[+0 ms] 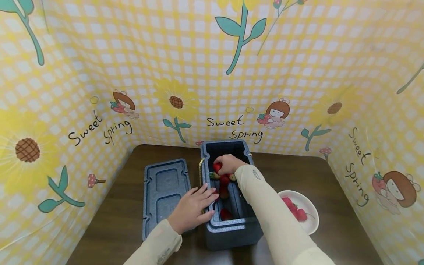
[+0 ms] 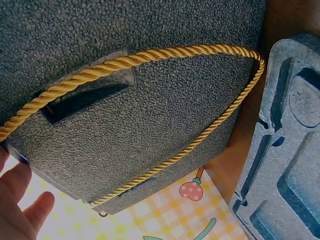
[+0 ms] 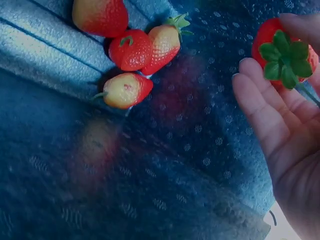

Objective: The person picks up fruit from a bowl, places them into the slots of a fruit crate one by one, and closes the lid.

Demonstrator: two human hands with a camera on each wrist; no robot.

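A sleeve [image 1: 279,221] overhangs the box [image 1: 232,239], right grip [image 1: 230,163] pinching a strawberry [image 1: 217,167], left grip [image 1: 193,209] splayed.

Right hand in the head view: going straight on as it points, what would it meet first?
Probably the box's left wall, with the held strawberry leading; depth is unclear, so loose strawberries inside could come first.

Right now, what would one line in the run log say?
right hand: holds strawberry inside foam box | left hand: at box's left rim | lid: off, left of box | white bowl: strawberries, right of box
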